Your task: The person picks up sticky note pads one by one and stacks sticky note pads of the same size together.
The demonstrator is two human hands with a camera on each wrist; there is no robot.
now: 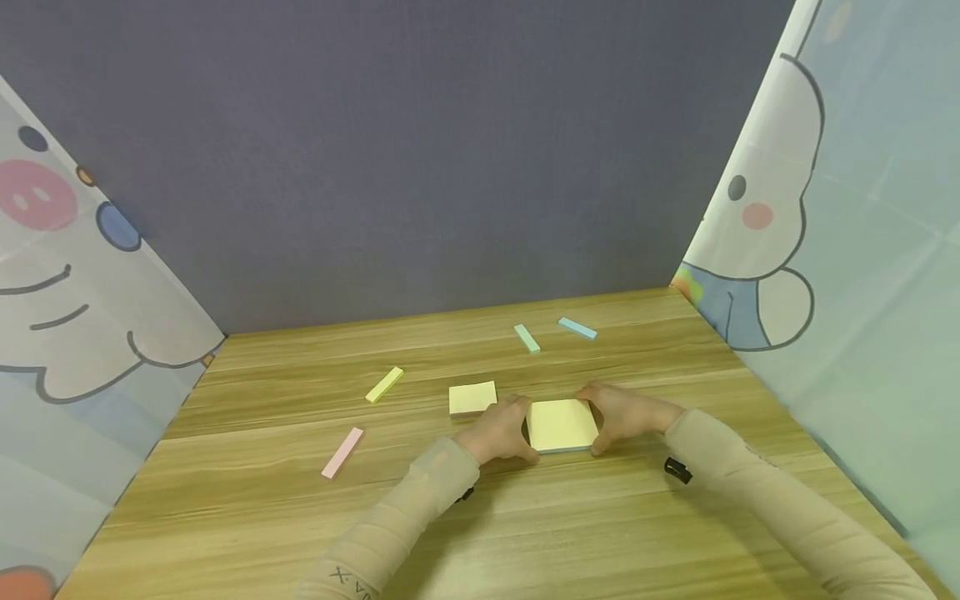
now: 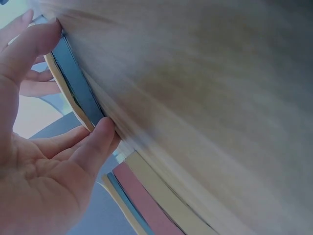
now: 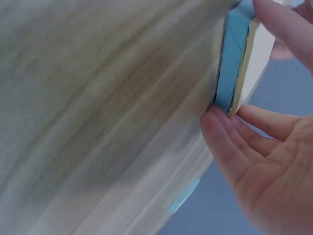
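Note:
My left hand (image 1: 497,430) and my right hand (image 1: 621,412) grip a square stack of sticky note pads (image 1: 562,425) from its two sides, thumbs at the near corners. Yellow lies on top of this stack, with a thicker blue pad (image 2: 78,81) under it. In the right wrist view, the blue layer (image 3: 232,61) sits against the wooden surface between thumb and fingers. Just left and behind, close to my left hand, stands another stack of sticky notes (image 1: 472,397); the left wrist view shows its yellow, blue, pink (image 2: 146,200) and pale yellow layers.
Narrow sticky note strips lie around on the wooden table (image 1: 247,517): pink (image 1: 342,452) and yellow (image 1: 385,385) at left, green (image 1: 527,338) and blue (image 1: 577,328) at the back. A dark panel (image 1: 420,167) rises behind, and printed curtains (image 1: 870,250) flank both sides.

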